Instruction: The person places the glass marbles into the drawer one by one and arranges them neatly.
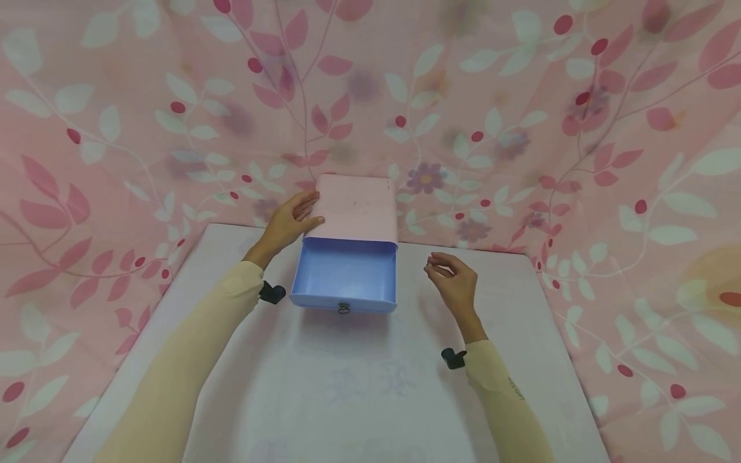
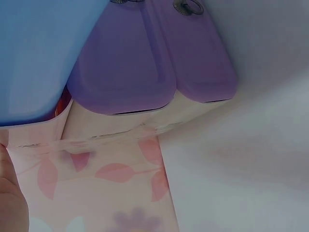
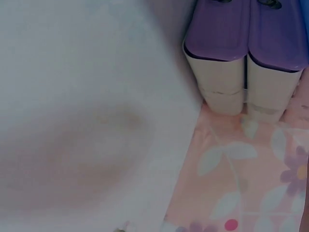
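Note:
A pink drawer box [image 1: 357,204] stands at the far side of the table, its blue drawer [image 1: 344,270] pulled out toward me, with a bare floor and a small metal ring pull [image 1: 344,308] on its front. My left hand [image 1: 289,222] rests against the box's left edge, thumb near the top corner. Out to the right of the drawer, my right hand [image 1: 454,283] hovers over the table, thumb and forefinger pinched together. A tiny shiny piece [image 3: 120,229] shows at the bottom edge of the right wrist view, at those fingertips; I cannot tell its kind.
Purple drawer fronts [image 2: 128,67], with ring pulls, sit closed beneath the blue drawer. The white tabletop [image 1: 347,411] spreads out in front of the box. Floral pink cloth [image 1: 492,161] hangs behind and along both sides.

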Demonstrator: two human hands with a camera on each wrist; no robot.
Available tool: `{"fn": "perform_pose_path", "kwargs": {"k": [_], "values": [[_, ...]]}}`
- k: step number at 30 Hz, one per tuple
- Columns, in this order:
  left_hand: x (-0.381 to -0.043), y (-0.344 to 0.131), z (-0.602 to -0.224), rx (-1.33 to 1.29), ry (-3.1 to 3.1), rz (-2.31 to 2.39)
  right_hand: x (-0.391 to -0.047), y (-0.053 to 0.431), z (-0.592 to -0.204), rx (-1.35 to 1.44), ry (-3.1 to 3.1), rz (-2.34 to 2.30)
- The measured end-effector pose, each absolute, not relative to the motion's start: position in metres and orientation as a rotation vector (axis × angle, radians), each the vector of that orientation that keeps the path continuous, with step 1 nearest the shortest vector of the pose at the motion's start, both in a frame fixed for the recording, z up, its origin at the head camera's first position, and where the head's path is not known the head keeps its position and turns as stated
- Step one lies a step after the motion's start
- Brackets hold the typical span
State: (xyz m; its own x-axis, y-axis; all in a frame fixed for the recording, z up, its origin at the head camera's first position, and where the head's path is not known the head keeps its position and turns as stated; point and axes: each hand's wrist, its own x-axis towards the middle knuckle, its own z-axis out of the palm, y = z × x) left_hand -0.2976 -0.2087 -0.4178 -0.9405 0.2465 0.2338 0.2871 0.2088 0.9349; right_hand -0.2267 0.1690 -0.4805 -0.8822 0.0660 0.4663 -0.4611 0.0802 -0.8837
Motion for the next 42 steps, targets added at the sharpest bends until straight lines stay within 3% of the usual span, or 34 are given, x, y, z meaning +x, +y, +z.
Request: {"fn": "perform_pose_path", "kwargs": {"k": [22, 42], "values": [[-0.296, -0.208, -0.417, -0.537, -2.380, -1.933, -0.217, 0.115, -0.444, 0.701, -1.973, 1.759], [-0.298, -0.209, -0.419, -0.532, -2.390, -1.927, -0.209, 0.098, -0.443, 0.796, -2.036, 1.843]]}}
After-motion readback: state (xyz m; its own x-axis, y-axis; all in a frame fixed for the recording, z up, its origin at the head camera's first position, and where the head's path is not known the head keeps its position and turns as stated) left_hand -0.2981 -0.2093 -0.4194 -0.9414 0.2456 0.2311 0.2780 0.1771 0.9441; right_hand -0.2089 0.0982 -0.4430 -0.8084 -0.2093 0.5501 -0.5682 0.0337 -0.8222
